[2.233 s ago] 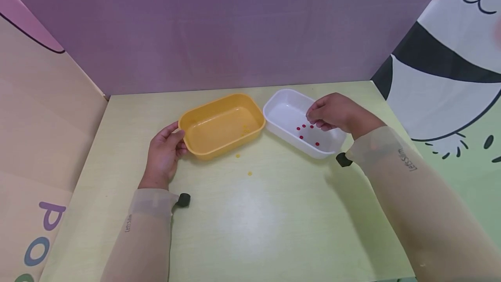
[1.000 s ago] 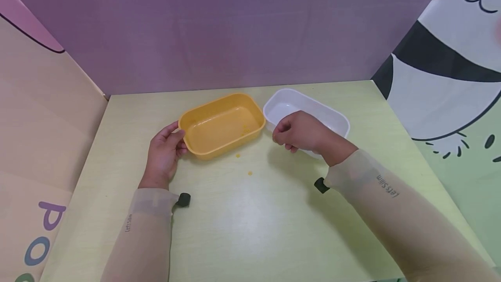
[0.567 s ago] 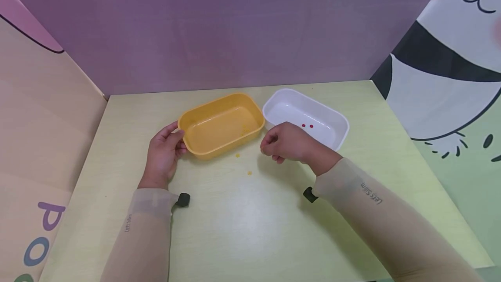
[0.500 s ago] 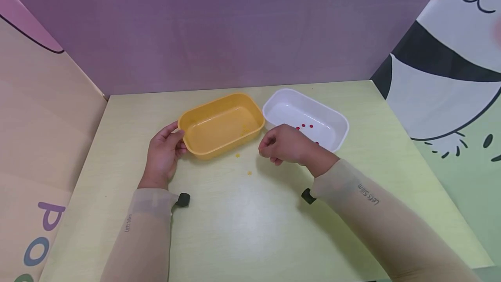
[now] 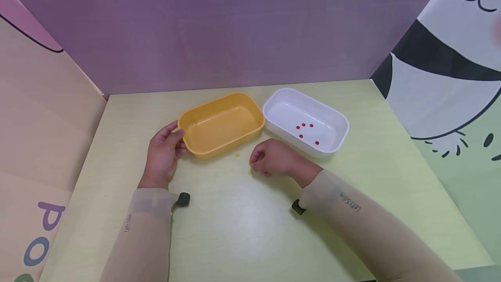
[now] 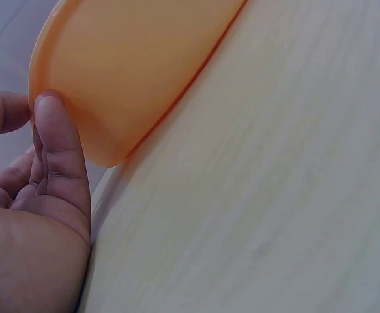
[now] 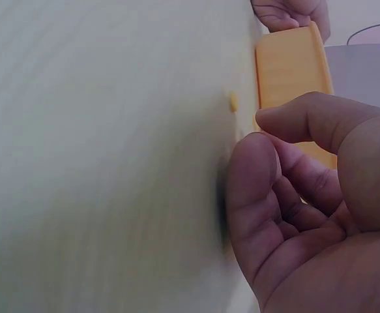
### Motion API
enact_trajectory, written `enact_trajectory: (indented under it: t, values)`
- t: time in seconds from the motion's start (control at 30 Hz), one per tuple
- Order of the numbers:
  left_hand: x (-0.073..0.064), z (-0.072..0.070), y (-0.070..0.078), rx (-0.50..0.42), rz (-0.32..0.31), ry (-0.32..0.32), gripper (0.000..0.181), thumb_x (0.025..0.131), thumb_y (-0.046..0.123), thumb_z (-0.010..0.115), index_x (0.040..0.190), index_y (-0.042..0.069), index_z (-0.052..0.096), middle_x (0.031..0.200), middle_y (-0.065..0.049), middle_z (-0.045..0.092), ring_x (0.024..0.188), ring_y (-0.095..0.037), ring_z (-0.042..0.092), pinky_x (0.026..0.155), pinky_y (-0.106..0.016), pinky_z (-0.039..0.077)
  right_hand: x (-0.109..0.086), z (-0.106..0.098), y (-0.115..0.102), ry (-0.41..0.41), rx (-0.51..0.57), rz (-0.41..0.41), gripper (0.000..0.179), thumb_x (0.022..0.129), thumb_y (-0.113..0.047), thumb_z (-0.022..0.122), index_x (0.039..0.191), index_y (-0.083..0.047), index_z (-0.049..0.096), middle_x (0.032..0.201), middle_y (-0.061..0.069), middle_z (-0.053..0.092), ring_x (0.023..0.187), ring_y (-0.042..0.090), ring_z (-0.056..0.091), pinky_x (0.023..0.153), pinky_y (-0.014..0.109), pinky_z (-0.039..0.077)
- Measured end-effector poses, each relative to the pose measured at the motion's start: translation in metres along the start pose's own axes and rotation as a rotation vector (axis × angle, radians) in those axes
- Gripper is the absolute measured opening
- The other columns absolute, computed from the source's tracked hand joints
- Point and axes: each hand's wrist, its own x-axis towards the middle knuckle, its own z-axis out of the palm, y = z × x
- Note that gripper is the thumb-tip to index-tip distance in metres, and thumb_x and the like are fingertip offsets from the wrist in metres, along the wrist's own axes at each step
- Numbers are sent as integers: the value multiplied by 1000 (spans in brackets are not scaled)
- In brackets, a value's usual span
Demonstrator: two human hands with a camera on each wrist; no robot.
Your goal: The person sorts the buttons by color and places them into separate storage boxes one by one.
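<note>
My left hand (image 5: 164, 153) pinches the left end of a yellow plastic tray (image 5: 213, 145), thumb on the near side and fingers behind the rim; the left wrist view shows this grip on the tray wall (image 6: 131, 78). Small yellow pieces (image 5: 245, 129) lie in the tray's right part. Just above the table my right hand (image 5: 274, 158) hangs with loosely bent fingers; the right wrist view shows a small gap between thumb and fingertip (image 7: 251, 156), with no piece visible there. Close by its fingertips lies one yellow piece (image 5: 249, 172); another (image 5: 237, 155) lies nearer the tray.
A white tray (image 5: 287, 95) stands right of the yellow one, their ends close together or touching. It holds several small red pieces (image 5: 301, 136). A purple partition (image 5: 242, 34) rises behind the pale table (image 5: 235, 229), with printed panels at both sides.
From over the white tray, my right hand has come left and toward me, down near the loose yellow piece. The red pieces show again in the white tray. My left hand stays on the yellow tray.
</note>
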Motion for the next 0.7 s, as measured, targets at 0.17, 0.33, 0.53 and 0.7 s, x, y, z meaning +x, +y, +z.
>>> enact_trajectory:
  t: [0.17,0.33,0.53,0.7]
  values:
    - [0,0,0,-5,-1,1,42,113,17,70,154,12,65,98,-5,71,74,-12,68,66,-19,62,1,4,-1,0,-23,-5,6,95,-13,82,100,-16,80,79,-3,74,65,14,65,69,28,55]
    - [0,0,1,-6,-4,5,41,113,17,70,153,12,66,98,-6,71,74,-12,68,66,-19,62,1,8,-1,23,-114,-44,7,94,-18,85,98,-23,82,84,-7,76,76,13,66,78,30,56]
    - [0,1,2,-6,-8,9,42,112,18,71,153,13,66,100,-7,71,75,-12,68,67,-19,62,0,12,-5,32,-213,-72,8,94,-21,86,94,-29,82,88,-10,76,91,14,65,89,34,54]
    - [-1,1,2,6,-11,9,42,113,18,71,154,14,66,102,-8,70,76,-13,68,68,-19,62,-2,12,-7,25,-242,-64,10,96,-21,85,91,-29,82,88,-11,75,91,13,64,91,35,54]
